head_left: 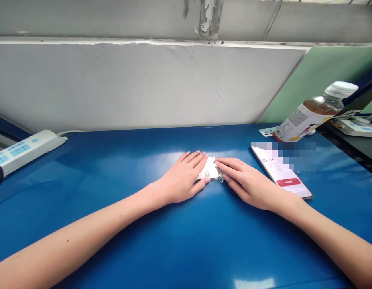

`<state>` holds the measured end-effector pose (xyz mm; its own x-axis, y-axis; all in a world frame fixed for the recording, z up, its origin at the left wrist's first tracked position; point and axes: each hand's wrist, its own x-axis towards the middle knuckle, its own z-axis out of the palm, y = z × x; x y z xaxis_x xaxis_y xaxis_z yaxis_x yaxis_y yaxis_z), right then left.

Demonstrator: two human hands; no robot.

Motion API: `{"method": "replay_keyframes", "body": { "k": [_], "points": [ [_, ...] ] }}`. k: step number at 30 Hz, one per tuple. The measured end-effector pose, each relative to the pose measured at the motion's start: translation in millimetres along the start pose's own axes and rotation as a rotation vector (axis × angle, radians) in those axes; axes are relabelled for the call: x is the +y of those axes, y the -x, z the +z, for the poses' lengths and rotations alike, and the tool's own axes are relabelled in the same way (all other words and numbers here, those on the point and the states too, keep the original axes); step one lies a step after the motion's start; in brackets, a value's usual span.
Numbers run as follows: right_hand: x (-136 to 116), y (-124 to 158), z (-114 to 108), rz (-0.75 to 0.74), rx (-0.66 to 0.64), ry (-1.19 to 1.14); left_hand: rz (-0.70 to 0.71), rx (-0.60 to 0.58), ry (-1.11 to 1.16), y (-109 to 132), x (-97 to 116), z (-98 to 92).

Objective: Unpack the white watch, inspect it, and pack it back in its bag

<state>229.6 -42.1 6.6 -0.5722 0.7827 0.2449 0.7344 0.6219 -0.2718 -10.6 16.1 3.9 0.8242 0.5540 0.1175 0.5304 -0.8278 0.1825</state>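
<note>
A small white card in what looks like a clear plastic sleeve (209,170) lies on the blue table between my hands. A dark printed mark shows near its lower edge. My left hand (183,178) rests flat over its left part, fingers stretched out and thumb along the near edge. At its right end, my right hand (249,180) has its fingers and thumb closed around the sleeve's edge. Beside the right thumb sits a short silvery bead chain (221,180). The fingers cover part of the sleeve, so its full outline is hidden.
Right of my right hand lies a phone (282,170) showing a timer, partly pixelated. Behind it stands a drink bottle (309,114) with a white cap, near a small label card (267,131). Power strips (26,148) sit at both sides. A wall (143,86) closes the table's back.
</note>
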Motion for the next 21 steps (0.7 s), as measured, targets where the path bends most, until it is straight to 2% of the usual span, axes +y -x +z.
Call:
{"method": "replay_keyframes", "body": {
  "k": [21],
  "points": [
    [-3.1,-1.2,3.3,0.005,0.013,0.021,0.0,0.003,0.003,-0.9,0.7,1.7]
  ]
}}
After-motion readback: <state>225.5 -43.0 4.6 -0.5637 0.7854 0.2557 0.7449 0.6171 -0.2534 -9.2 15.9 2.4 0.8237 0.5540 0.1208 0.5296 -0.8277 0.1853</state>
